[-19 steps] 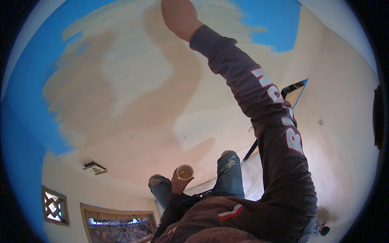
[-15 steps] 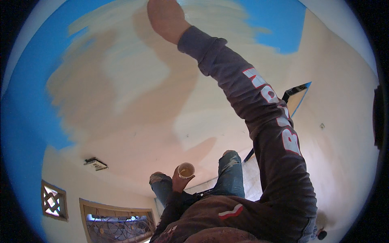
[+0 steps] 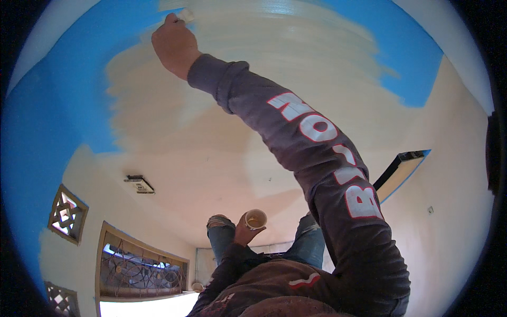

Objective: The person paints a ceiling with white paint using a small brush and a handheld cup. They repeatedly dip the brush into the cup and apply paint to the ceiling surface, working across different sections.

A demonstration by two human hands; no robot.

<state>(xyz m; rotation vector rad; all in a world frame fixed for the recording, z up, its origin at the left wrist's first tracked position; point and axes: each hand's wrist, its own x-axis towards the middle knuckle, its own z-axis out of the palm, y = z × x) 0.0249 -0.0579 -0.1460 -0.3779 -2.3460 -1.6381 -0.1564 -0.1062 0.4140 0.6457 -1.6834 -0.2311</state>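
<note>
My right hand (image 3: 175, 46), at the end of a dark printed sleeve, grips a small paintbrush (image 3: 185, 16) against the upper wall, where cream paint (image 3: 253, 47) is spread unevenly over blue paint (image 3: 406, 79). Much of the brush handle is hidden by my fingers. Low in the middle, between my jeans-clad legs, my left hand (image 3: 243, 232) holds a white cup (image 3: 256, 220) with pale liquid in it, well apart from the brush.
A grilled window (image 3: 142, 267) and two lattice vents (image 3: 67, 214) are at lower left. A small box-like fitting (image 3: 140, 185) sits on the pale wall. At right is a dark-edged recessed panel (image 3: 396, 171); curved edges border the blue paint at top.
My right hand has moved left and slightly down in the picture, and the brush now shows. The view has shifted, revealing more of the window and a second vent at lower left.
</note>
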